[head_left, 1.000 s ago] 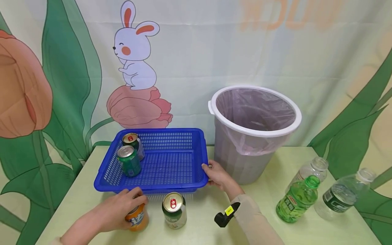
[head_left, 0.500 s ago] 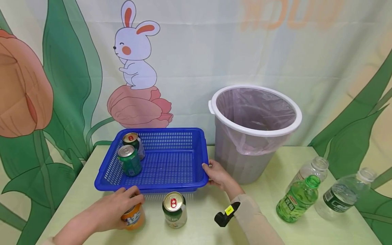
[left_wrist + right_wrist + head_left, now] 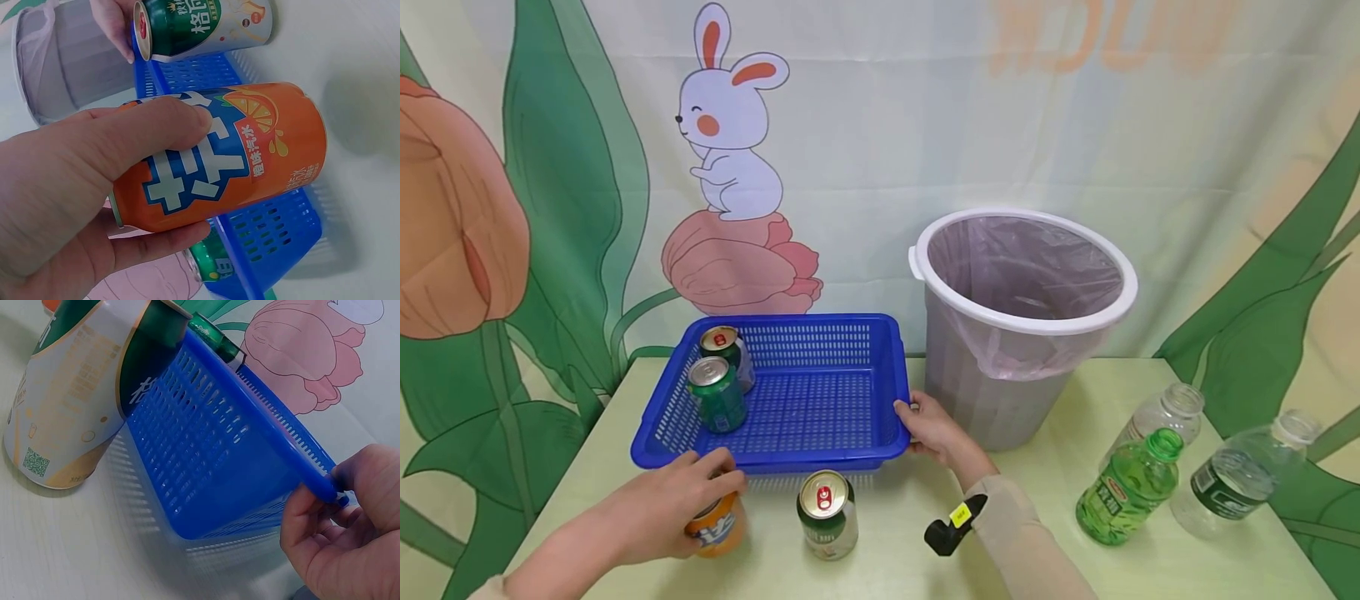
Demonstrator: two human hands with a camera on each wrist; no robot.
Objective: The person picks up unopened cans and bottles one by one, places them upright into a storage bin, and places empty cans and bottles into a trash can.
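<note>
Your left hand [image 3: 658,512] has its grip wrapped around the orange can [image 3: 715,527], thumb across the label and fingers curled under it, as the left wrist view shows. The can sits near the front edge of the tabletop [image 3: 895,558], toward its left side, just in front of the blue basket [image 3: 805,408]; whether its base touches the tabletop cannot be told.

Your right hand [image 3: 934,429] grips the basket's right rim, fingers curled under the lip and thumb on top. The basket rests on the left half of the tabletop, reaching toward the back edge.

Two green cans [image 3: 717,393] stand upright in the basket's back left corner, one just behind the other. Another green and white can [image 3: 827,514] stands upright on the tabletop just in front of the basket, near the orange can but apart from it.

A lined grey bin [image 3: 1018,321] stands just right of the basket, by the back edge. Three plastic bottles [image 3: 1127,490] stand together toward the right edge, well apart from both hands.
</note>
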